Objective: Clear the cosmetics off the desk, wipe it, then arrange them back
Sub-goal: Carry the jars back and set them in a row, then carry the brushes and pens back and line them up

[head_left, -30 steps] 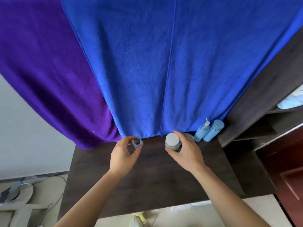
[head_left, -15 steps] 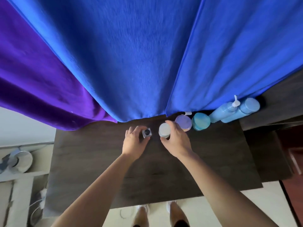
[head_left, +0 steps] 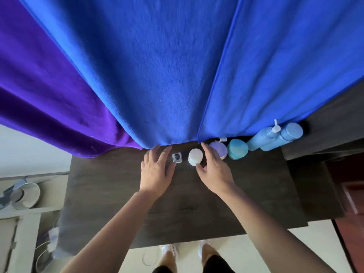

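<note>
The left hand [head_left: 156, 170] lies spread and empty just left of the small square glass bottle [head_left: 176, 157], while the right hand [head_left: 213, 170], fingers loosely apart and holding nothing, cups the right side of the white jar [head_left: 195, 157]. Both stand upright on the dark table [head_left: 197, 203] at its back edge, beside a lilac jar [head_left: 219, 149]. The bottle looks hard, smooth and breakable, best pinched across its flat sides; the jar seems light and stiff, best taken around its wall.
</note>
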